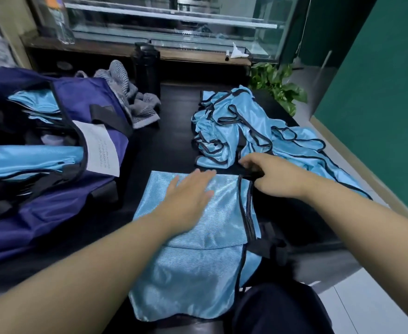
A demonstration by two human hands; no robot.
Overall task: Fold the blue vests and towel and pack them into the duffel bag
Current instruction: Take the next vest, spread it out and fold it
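While the left hand (pixel 188 196) presses flat, fingers straight and together, on the shiny light-blue vest with black trim (pixel 198 237) at lower centre, the right hand (pixel 273 177) pinches its black edge; pull it taut before folding, I think. The navy fabric duffel bag (pixel 53 189) waits at left.

— Where does the camera sit?
— On the person's head, looking forward and steeply down at the dark table (pixel 174 145), close in.
— Any second view?
— No, just this one.

A glass-fronted display cabinet (pixel 174 22) stood behind the dark table (pixel 171 141); right of it, a green wall (pixel 378 104) met pale floor tiles (pixel 366 307).
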